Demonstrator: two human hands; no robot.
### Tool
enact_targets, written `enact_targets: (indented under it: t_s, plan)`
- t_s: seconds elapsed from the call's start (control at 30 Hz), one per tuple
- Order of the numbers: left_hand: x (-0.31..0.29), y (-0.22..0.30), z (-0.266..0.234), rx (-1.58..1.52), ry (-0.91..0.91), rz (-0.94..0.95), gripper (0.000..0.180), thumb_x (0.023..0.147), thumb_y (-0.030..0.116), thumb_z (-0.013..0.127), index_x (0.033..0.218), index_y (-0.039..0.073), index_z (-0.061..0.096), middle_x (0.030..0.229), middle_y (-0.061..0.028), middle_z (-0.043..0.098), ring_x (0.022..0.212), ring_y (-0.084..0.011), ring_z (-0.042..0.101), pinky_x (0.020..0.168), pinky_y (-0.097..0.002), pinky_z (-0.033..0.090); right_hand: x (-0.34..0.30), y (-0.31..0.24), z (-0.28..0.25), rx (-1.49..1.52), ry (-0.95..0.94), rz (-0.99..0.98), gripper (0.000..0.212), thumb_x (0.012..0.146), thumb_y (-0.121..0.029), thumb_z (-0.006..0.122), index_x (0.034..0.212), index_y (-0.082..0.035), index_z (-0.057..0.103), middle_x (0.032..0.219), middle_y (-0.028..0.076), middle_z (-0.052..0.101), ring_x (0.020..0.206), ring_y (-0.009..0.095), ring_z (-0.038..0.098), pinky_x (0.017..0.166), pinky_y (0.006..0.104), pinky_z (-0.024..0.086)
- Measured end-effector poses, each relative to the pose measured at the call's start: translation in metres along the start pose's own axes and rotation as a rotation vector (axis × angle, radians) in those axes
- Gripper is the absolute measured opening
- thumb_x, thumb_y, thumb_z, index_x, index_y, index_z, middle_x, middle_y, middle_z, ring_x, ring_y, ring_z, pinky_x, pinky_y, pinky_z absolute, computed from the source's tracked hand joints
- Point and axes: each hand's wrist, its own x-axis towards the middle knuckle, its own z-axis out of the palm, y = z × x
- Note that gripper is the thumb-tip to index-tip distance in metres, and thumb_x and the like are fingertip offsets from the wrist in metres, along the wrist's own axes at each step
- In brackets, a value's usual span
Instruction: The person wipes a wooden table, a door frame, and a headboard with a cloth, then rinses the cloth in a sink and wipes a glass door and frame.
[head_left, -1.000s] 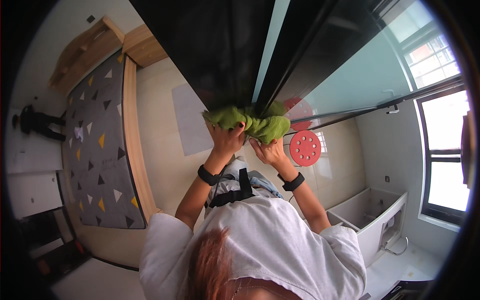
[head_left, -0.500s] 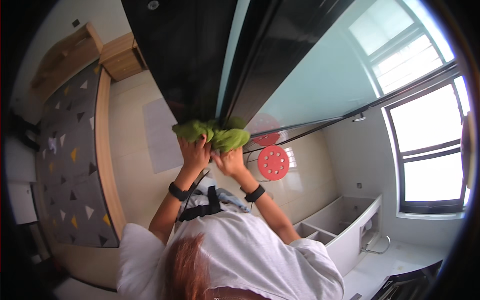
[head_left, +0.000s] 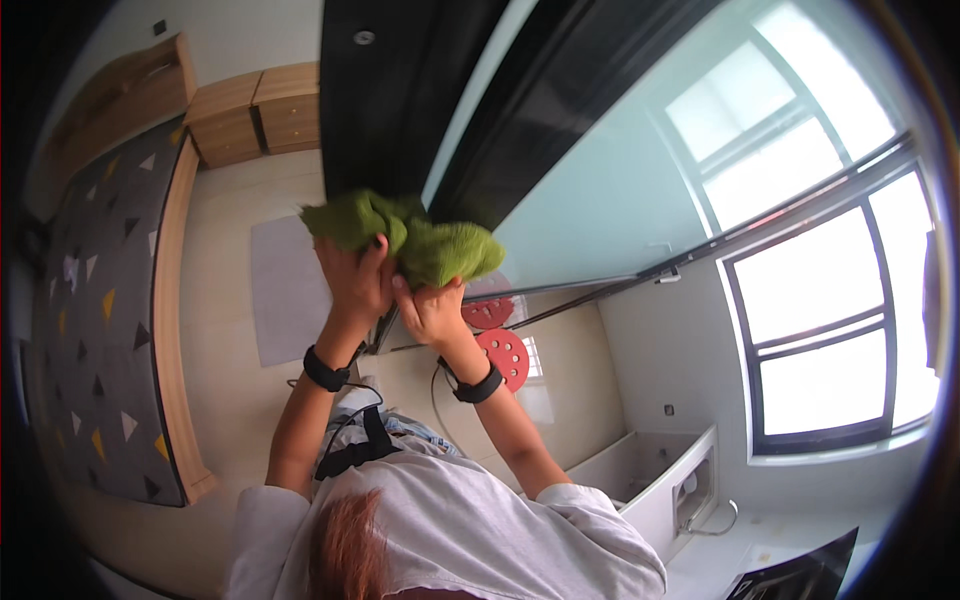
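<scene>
A bunched green cloth (head_left: 430,245) lies against the lower part of a dark door frame (head_left: 400,110) beside a pale strip of glass. My left hand (head_left: 357,278) grips the cloth's left part, fingers bent under and behind it. Close beside it, my right hand (head_left: 432,308) is closed on the cloth's right part, the thumbs near each other. The cloth hides most of the fingertips. Each wrist wears a black band, and a thin dark cable hangs by them.
A frosted glass panel (head_left: 600,190) spans the upper right. Behind my right wrist stands a red round stool (head_left: 503,360). At left is a bed (head_left: 110,330) with wooden cabinets (head_left: 225,125) beyond. A sink unit (head_left: 650,490) and window (head_left: 830,320) are at right.
Both hands have moved slightly left and up in the picture with the cloth, which looks more spread. The view has turned, so the door frame, stool and bed appear shifted.
</scene>
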Motion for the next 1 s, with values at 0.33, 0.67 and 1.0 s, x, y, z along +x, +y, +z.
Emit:
enact_targets:
  t_s: [0.33, 0.67, 1.0]
  plan:
    - [-0.103, -0.005, -0.026, 0.016, -0.355, -0.177, 0.046, 0.080, 0.014, 0.059, 0.125, 0.016, 0.050, 0.113, -0.0146, 0.055, 0.105, -0.0409, 0.048, 0.102, -0.0626, 0.025, -0.088, 0.019, 0.019, -0.281, -0.295, 0.093, 0.053, 0.083, -0.026, 0.061, 0.127, -0.003, 0.044, 0.128, 0.021, 0.046, 0.120, 0.041, 0.038, 0.102, 0.0546, 0.023]
    - [0.078, 0.018, -0.029, 0.106, -0.013, -0.012, 0.043, 0.077, 0.018, 0.061, 0.119, 0.022, 0.057, 0.109, -0.0115, 0.056, 0.105, -0.0376, 0.048, 0.101, -0.0629, 0.024, 0.056, -0.011, -0.022, -0.375, 0.226, -0.241, 0.103, 0.076, -0.026, 0.067, 0.147, -0.011, -0.006, 0.141, 0.016, 0.033, 0.126, 0.041, 0.035, 0.101, 0.0602, 0.016]
    - [-0.072, -0.003, -0.028, 0.104, -0.244, -0.055, 0.051, 0.078, 0.014, 0.060, 0.127, 0.026, 0.049, 0.120, -0.0149, 0.052, 0.108, -0.0407, 0.048, 0.097, -0.0658, 0.026, -0.047, -0.004, 0.017, -0.261, -0.134, -0.021, 0.039, 0.079, -0.015, 0.063, 0.115, -0.001, 0.054, 0.114, 0.018, 0.055, 0.107, 0.037, 0.049, 0.093, 0.0529, 0.031]
